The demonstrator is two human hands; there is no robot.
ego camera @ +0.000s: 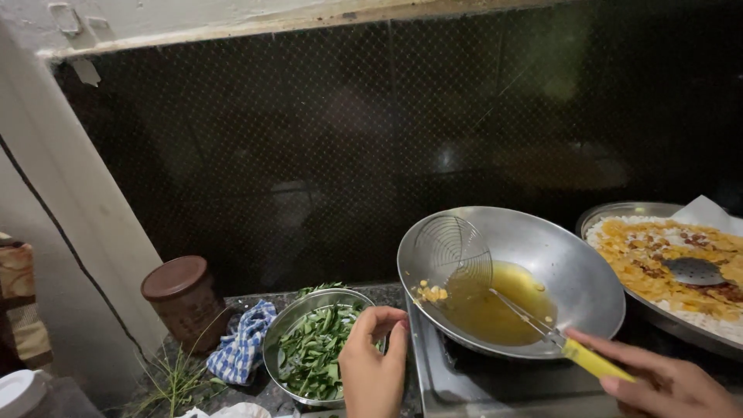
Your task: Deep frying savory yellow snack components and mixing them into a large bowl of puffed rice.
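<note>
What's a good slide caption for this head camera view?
Left hand on a steel bowl of green leaves, right hand holding a wire skimmer in an oily wok.

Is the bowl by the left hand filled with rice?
No, the steel bowl that the left hand touches holds green leaves, not rice.

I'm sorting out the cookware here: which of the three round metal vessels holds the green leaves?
The small steel bowl under the left hand. The wok holds oil and a wire skimmer; the wide tray holds a yellow-and-white mix.
</note>
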